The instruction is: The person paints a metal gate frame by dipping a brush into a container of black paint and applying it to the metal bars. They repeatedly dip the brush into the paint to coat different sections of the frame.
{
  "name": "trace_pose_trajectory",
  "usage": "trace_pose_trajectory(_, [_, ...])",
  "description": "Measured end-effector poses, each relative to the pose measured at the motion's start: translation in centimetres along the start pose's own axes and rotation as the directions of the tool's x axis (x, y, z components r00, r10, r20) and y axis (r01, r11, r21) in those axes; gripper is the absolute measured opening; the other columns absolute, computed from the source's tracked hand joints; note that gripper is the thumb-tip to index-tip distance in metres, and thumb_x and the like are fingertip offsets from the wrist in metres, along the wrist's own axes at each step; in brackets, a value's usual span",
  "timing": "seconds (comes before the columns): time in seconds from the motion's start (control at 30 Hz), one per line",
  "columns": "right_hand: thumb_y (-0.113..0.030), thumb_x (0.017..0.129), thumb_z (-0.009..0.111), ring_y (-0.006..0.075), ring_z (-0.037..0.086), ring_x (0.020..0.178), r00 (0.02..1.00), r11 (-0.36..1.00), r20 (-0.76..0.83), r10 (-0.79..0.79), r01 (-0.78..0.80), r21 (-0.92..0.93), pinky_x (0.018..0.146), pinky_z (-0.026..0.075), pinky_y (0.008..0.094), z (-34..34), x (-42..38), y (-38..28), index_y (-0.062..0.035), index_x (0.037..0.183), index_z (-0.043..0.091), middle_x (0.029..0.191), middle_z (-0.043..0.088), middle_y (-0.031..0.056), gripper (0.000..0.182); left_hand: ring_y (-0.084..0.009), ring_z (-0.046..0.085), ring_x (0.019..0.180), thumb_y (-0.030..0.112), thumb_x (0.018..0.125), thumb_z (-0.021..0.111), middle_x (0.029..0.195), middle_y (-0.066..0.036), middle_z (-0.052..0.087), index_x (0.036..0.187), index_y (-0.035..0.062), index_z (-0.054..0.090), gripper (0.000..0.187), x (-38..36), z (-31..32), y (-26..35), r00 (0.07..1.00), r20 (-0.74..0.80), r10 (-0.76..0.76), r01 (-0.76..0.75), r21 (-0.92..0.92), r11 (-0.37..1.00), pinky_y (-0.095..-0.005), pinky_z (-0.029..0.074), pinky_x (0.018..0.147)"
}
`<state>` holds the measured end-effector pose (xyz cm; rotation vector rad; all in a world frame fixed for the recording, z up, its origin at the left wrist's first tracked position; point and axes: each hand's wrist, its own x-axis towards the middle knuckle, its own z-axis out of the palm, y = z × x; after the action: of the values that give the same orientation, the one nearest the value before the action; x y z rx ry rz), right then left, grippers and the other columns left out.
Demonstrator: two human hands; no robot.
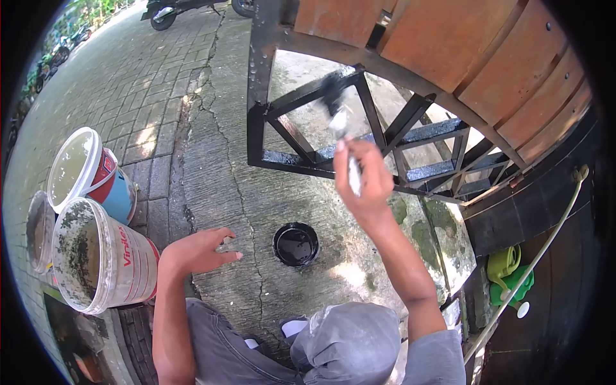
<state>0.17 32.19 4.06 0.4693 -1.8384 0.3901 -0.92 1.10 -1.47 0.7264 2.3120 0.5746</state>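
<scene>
My right hand [364, 176] grips a paintbrush [340, 122] by its handle. The brush's dark bristles are blurred and lie over a bar near the top of the black metal frame [314, 155]; whether they touch it I cannot tell. Low at the left, my left hand [204, 250] hangs over the concrete with thumb and fingers apart, holding nothing. Between my hands on the ground stands a small round container [296, 245] with black paint inside. Wooden planks [449, 45] are fixed above the metal frame.
Two large buckets, one white [138, 263] and one blue and red [122, 199], stand at the left. A green watering can [504, 263] sits at the right beside a pale hose [545, 247]. A motorbike [163, 18] is parked at the top left.
</scene>
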Motion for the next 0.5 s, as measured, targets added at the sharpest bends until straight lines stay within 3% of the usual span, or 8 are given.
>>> trace_pose_trajectory(0.03, [0.004,0.083,0.073,0.0210,0.068,0.065,0.999,0.999,0.035,-0.016,0.015,0.031,0.054,0.054,0.0289,-0.1,0.0,-0.8,0.0063,0.096,0.061,0.085,0.069,0.0178,0.017,-0.0392,0.060,0.113,0.050,0.091,0.063,0.120,-0.024,0.062,0.131,0.0044,0.054,0.061,-0.1,0.2,0.1,1.000,-0.006,-0.003,0.003,0.005,1.000,-0.0438,0.048,0.095])
trace_pose_trajectory(0.13, [0.006,0.082,0.071,0.0215,0.067,0.065,0.988,0.997,-0.136,-0.076,0.075,-0.010,0.054,0.053,0.0287,-0.4,-0.4,0.7,0.0067,0.096,0.060,0.085,0.068,0.0186,0.018,-0.0394,0.059,0.115,0.050,0.091,0.062,0.122,-0.024,0.062,0.132,0.0047,0.053,0.061,-0.1,0.4,-0.2,1.000,-0.008,0.004,-0.004,0.008,1.000,-0.0442,0.047,0.096])
trace_pose_trajectory(0.17, [0.008,0.082,0.071,0.0234,0.068,0.066,0.975,0.992,-0.185,0.121,-0.111,0.060,0.057,0.054,0.0296,-0.6,-0.7,0.6,0.0070,0.096,0.060,0.084,0.068,0.0192,0.018,-0.0394,0.059,0.115,0.050,0.091,0.062,0.123,-0.024,0.061,0.132,0.0048,0.053,0.061,-0.1,0.4,-0.3,1.000,-0.007,0.013,-0.013,0.006,1.000,-0.0442,0.047,0.096])
trace_pose_trajectory(0.3, [0.009,0.081,0.071,0.0249,0.069,0.068,0.995,0.998,0.089,0.045,-0.049,0.044,0.059,0.056,0.0303,-0.6,-1.7,-0.4,0.0068,0.096,0.061,0.086,0.068,0.0197,0.019,-0.0391,0.058,0.116,0.051,0.091,0.062,0.124,-0.024,0.061,0.132,0.0051,0.053,0.062,-0.3,-0.1,0.0,1.000,0.014,0.010,-0.010,-0.001,1.000,-0.0436,0.047,0.097])
trace_pose_trajectory(0.4, [0.008,0.082,0.071,0.0233,0.070,0.069,0.999,0.999,-0.041,0.026,-0.024,0.043,0.059,0.055,0.0296,-0.9,-1.3,0.4,0.0062,0.095,0.061,0.087,0.068,0.0194,0.017,-0.0386,0.058,0.117,0.051,0.091,0.062,0.124,-0.023,0.061,0.132,0.0054,0.053,0.062,-0.6,0.0,-0.3,1.000,0.004,0.003,-0.003,-0.002,1.000,-0.0434,0.047,0.097])
trace_pose_trajectory(0.43, [0.008,0.082,0.071,0.0215,0.070,0.070,0.981,0.995,-0.173,0.090,-0.083,0.048,0.060,0.055,0.0292,-0.8,-0.9,0.6,0.0059,0.095,0.061,0.085,0.068,0.0182,0.017,-0.0385,0.058,0.117,0.051,0.091,0.062,0.125,-0.023,0.061,0.132,0.0055,0.054,0.062,-0.6,0.0,-0.4,1.000,0.001,0.003,-0.003,-0.007,1.000,-0.0434,0.047,0.097])
trace_pose_trajectory(0.47, [0.007,0.083,0.071,0.0181,0.069,0.069,0.936,0.963,-0.231,0.266,-0.244,0.116,0.058,0.054,0.0276,-0.5,-0.7,0.3,0.0057,0.097,0.061,0.083,0.067,0.0156,0.017,-0.0384,0.058,0.117,0.051,0.091,0.062,0.125,-0.023,0.061,0.132,0.0056,0.054,0.062,-0.7,0.0,-0.4,1.000,0.000,0.003,-0.003,-0.013,1.000,-0.0434,0.047,0.097])
trace_pose_trajectory(0.5, [0.007,0.083,0.071,0.0169,0.068,0.068,0.957,0.968,-0.150,0.249,-0.238,0.084,0.058,0.053,0.0269,-0.3,-1.1,0.2,0.0056,0.097,0.062,0.082,0.067,0.0147,0.017,-0.0388,0.058,0.117,0.052,0.092,0.062,0.124,-0.025,0.061,0.133,0.0049,0.053,0.063,-0.7,0.2,-0.5,1.000,0.002,0.011,-0.011,-0.010,1.000,-0.0436,0.047,0.097])
